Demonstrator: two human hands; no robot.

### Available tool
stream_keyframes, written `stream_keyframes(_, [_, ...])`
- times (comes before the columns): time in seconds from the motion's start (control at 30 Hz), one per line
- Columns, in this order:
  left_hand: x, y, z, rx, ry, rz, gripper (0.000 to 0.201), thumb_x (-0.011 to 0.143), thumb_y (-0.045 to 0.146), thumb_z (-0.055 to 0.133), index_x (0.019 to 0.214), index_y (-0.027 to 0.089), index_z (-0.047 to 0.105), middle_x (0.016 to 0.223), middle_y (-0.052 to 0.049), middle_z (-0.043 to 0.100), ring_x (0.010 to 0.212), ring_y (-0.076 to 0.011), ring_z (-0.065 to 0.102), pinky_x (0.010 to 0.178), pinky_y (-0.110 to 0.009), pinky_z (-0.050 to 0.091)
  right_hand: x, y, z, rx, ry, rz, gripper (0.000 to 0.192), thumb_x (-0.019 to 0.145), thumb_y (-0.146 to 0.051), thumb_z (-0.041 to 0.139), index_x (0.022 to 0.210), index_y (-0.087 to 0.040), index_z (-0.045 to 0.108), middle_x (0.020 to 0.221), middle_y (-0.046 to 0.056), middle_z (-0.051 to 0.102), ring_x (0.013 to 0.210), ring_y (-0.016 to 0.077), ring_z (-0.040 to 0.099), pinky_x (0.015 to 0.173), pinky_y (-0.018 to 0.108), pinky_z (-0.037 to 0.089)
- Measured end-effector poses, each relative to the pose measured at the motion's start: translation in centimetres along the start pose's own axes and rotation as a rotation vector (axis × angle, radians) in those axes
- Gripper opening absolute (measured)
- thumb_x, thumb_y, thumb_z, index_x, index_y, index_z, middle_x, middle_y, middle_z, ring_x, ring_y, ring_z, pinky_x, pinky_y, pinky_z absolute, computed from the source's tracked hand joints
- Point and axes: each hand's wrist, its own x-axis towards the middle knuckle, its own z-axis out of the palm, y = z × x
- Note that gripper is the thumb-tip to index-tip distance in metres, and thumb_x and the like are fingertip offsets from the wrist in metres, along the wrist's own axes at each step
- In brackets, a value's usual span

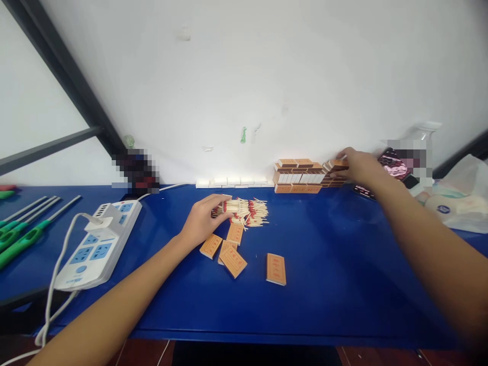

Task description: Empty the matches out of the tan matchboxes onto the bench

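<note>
White wall [305, 86] fills the upper part of the frame, with a dark metal bar [66, 71] slanting down at the upper left, and a blue surface [343, 284] spreads across the lower half. Just left of the frame's center, a pile of matches [257, 212] with red heads lies loose. The left hand [200, 218] comes in from the lower left, its fingers and thumb clamped on a bunch of matches [232, 205] at the pile's left end; whether a tray encloses that bunch I cannot tell. Right of center, against the wall, stands a stack of matchboxes [299, 188], its middle row partly showing white. At the stack's right end, the right hand [358, 165] reaches in from the right edge, its fingers pinched on a matchbox [338, 164] at the top. Below the pile, four orange matchboxes [234, 262] lie close together, some overlapping, and one more box [276, 269] rests apart to their right. Along the foot of the wall, left of the stack, runs a row of small white pieces [232, 182]. A power strip [124, 226] and green-handled tools [28, 241] occupy the left side; a plastic bag [470, 178] sits at the right edge.
</note>
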Motion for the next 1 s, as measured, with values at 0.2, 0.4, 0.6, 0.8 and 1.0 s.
stream_keyframes(0.2, [0.0,0.1,0.0,0.001,-0.012,-0.011,0.036,0.091,0.031,0.074,0.126,0.024,0.069,0.121,-0.007,0.073,0.110,-0.0224,0.070,0.099,-0.040,0.056,-0.6,-0.9,0.4,0.060,0.053,0.036,0.061,0.079,-0.027,0.085,0.130,-0.014,0.054,0.120,0.019,0.067,0.102,0.0265,0.059,0.080,0.032,0.040])
stream_keyframes(0.4, [0.1,0.5,-0.3,0.002,-0.001,-0.008,0.035,0.091,0.029,0.074,0.125,0.024,0.069,0.121,-0.007,0.074,0.110,-0.0219,0.070,0.098,-0.039,0.057,-1.0,-0.7,1.1,0.148,0.078,0.074,0.065,0.077,-0.029,0.085,0.133,-0.015,0.054,0.120,0.017,0.068,0.102,0.0262,0.061,0.082,0.033,0.045])
stream_keyframes(0.6, [0.1,0.6,-0.3,0.008,0.013,0.003,0.033,0.092,0.028,0.074,0.124,0.024,0.069,0.121,-0.007,0.074,0.111,-0.0217,0.070,0.098,-0.038,0.057,-1.4,0.2,0.7,0.370,-0.022,0.214,0.081,0.072,-0.037,0.088,0.140,-0.019,0.049,0.124,0.016,0.069,0.073,0.0201,0.064,0.065,0.033,0.050])
stream_keyframes(0.8, [0.0,0.6,-0.3,0.007,0.003,-0.001,0.034,0.092,0.029,0.074,0.125,0.024,0.069,0.120,-0.007,0.074,0.111,-0.0224,0.069,0.098,-0.039,0.057,-1.9,0.7,0.4,0.298,0.089,0.152,0.059,0.073,-0.042,0.087,0.121,-0.021,0.061,0.109,0.012,0.075,0.088,0.0253,0.066,0.074,0.034,0.046])
stream_keyframes(1.0, [0.0,0.5,-0.2,0.005,-0.007,-0.016,0.035,0.092,0.029,0.073,0.126,0.025,0.069,0.122,-0.007,0.074,0.111,-0.0228,0.069,0.098,-0.040,0.057,-2.4,-0.4,1.4,0.222,0.165,0.103,0.047,0.084,-0.048,0.077,0.118,-0.021,0.061,0.107,0.013,0.074,0.093,0.0274,0.064,0.075,0.034,0.041])
